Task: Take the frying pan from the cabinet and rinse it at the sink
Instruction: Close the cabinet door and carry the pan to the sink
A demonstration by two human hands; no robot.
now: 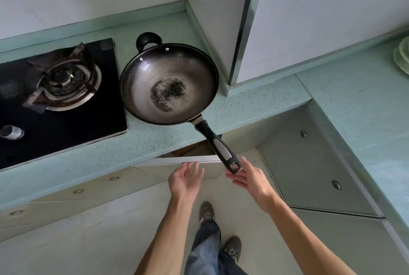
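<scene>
A dark frying pan [169, 84] with a burnt patch in its middle rests on the pale green counter [155, 139], right of the stove. Its long black handle [218, 146] juts out past the counter's front edge. Below it a cabinet door [177, 161] stands slightly ajar, seen edge-on. My left hand [184, 178] is open, fingertips at that door's top edge. My right hand [247, 178] is open just under the end of the pan handle, fingers spread and not closed on it.
A black gas stove [59, 97] with one burner fills the counter at left. Grey cabinet doors [309, 164] sit in the corner at right. Pale plates [402, 57] are stacked at the far right. My feet stand on the tiled floor below.
</scene>
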